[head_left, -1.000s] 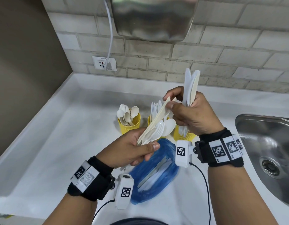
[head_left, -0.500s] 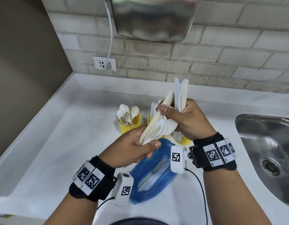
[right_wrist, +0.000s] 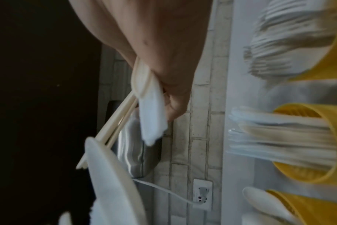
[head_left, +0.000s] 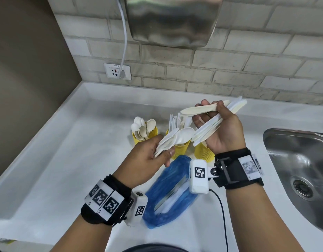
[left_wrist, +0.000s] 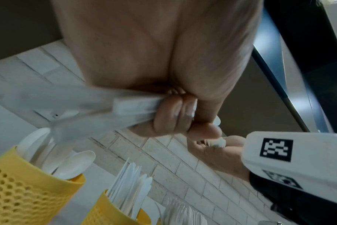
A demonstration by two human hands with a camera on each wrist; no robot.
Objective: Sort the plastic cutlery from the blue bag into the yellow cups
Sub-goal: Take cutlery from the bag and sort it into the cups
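Plastic spoons (head_left: 175,140) fan out from his left hand's (head_left: 148,157) curled fingers; right hand (head_left: 222,131) clutches knives (head_left: 211,126), pinching one spoon (head_left: 197,109) above.

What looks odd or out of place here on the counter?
Nothing stands out. The three yellow cups stand upright with cutlery inside, the blue bag lies open on the counter, and nothing looks spilled.

Pale brick wall (head_left: 229,73) — white counter (head_left: 66,160), steel sink (head_left: 302,160).
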